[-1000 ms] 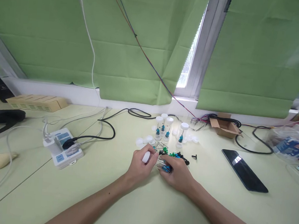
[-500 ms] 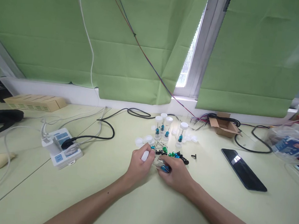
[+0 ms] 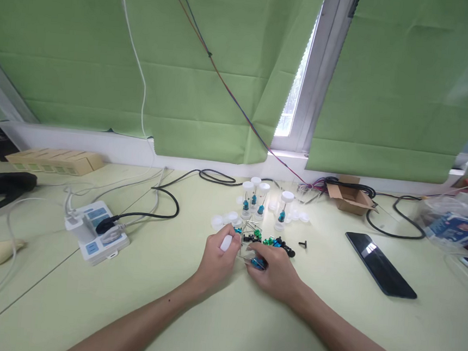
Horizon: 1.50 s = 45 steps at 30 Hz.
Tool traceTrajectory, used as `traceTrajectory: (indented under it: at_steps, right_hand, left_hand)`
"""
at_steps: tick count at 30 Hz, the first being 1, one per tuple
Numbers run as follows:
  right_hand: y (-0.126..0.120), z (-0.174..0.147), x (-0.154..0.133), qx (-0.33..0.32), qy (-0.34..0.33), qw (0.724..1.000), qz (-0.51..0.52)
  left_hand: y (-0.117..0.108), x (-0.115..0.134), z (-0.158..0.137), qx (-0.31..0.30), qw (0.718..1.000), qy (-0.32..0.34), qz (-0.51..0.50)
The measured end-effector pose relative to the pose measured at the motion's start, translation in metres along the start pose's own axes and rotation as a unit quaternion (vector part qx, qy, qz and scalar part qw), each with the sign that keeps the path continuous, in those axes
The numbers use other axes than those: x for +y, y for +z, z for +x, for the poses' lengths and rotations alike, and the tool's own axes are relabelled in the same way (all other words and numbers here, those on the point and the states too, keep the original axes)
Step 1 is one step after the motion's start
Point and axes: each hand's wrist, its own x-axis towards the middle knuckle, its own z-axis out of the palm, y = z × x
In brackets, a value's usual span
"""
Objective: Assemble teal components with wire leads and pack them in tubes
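Head view: gripping round white plastic cap (image 3: 226, 243) in left hand (image 3: 218, 255), clear plastic tube (image 3: 247, 256) in right hand (image 3: 273, 272); likely light, stiff, slick; best held by sides.

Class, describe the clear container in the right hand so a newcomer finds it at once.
At the pale table, find the right hand. It holds a clear container with something blue inside. Unlike the upright, white-capped containers behind, this one is held.
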Motion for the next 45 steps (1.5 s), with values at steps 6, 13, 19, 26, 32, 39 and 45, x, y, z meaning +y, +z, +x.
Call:
traceTrajectory:
  at_steps: [6,13,19,26,32,39,45]
  right_hand:
    - [0.001,0.0,0.0,0.0,0.0,1.0,-0.008]
    - [0.003,-0.001,0.001,0.017,-0.005,1.0,-0.009]
    - [0.004,-0.002,0.003,0.026,-0.008,1.0,-0.005]
    - [0.004,-0.002,0.004,0.034,-0.009,0.999,-0.007]
    - [-0.002,0.001,0.006,0.055,-0.01,0.998,-0.035]
    - [-0.005,0.002,0.004,0.05,0.031,0.992,-0.108]
    - [-0.002,0.002,0.002,-0.001,0.06,0.987,-0.147]
  left_hand:
    - [0.001,-0.004,0.0,0.002,0.999,-0.03,-0.019]
    - [0.003,-0.01,0.002,0.008,0.996,-0.065,-0.059]
    - [0.005,-0.009,0.002,0.011,0.994,-0.074,-0.074]
    - [0.006,-0.008,0.005,0.018,0.995,-0.079,-0.057]
    - [-0.001,0.005,0.007,-0.039,0.998,-0.054,-0.017]
    - [-0.001,0.006,0.006,-0.031,0.999,-0.03,0.021]
    - [0.001,0.005,0.004,-0.03,0.999,-0.022,0.009]
